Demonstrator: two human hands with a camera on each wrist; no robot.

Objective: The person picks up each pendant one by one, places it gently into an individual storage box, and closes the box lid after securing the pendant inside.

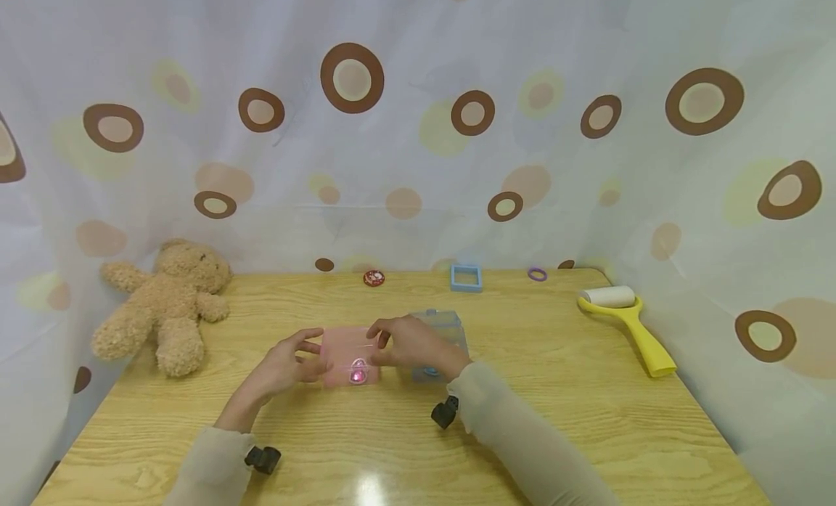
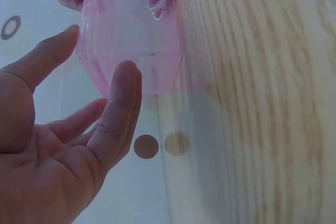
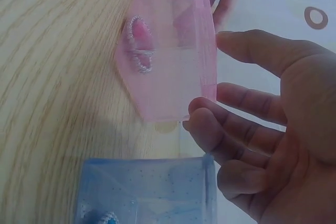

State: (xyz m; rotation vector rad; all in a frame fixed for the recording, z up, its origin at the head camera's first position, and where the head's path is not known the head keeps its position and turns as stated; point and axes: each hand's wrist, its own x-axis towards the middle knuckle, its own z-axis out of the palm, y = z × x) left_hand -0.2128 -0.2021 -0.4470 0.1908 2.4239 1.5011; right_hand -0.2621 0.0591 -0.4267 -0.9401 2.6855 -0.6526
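Observation:
A translucent pink box [image 1: 349,339] with a pink gem edged in pearl-like beads [image 1: 358,372] stands on the table between both hands. At its left side, my left hand [image 1: 287,361] has its fingers spread, thumb and fingertips right at the box edge. From the other side, my right hand [image 3: 283,114] reaches over with thumb and loosely bent fingers at the box's upper right edge. Neither hand wraps round the box. Below the right hand and wrist is a translucent blue box [image 3: 147,190], partly covered by them in the head view.
At the back of the wooden table [image 1: 522,404] lie a red round badge [image 1: 374,278], a light blue square frame [image 1: 466,288] and a purple ring [image 1: 538,274]. A teddy bear [image 1: 163,303] lies at left, a yellow-handled lint roller [image 1: 630,321] at right. A patterned curtain encloses the table.

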